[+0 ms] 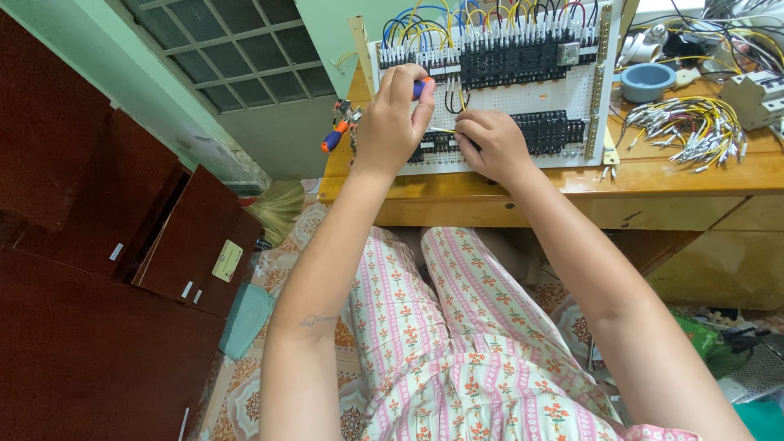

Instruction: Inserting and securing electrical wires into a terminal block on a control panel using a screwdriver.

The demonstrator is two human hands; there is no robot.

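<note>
A white perforated wiring panel (563, 102) with rows of black terminal blocks and looped blue, yellow, red and black wires leans on a wooden desk (653, 175). My left hand (394, 114) grips a screwdriver (420, 86) with a blue and orange handle, its tip pointing at the lower left terminal row. My right hand (490, 143) rests on the panel beside it, pinching a thin yellow wire (441, 130) at the same terminals.
Pliers with orange and blue grips (336, 133) lie at the desk's left edge. A bundle of yellow wires with white ferrules (694, 122), a blue bowl (647, 80) and a grey breaker (755, 98) sit to the right. Dark wooden cabinets (98, 245) stand on the left.
</note>
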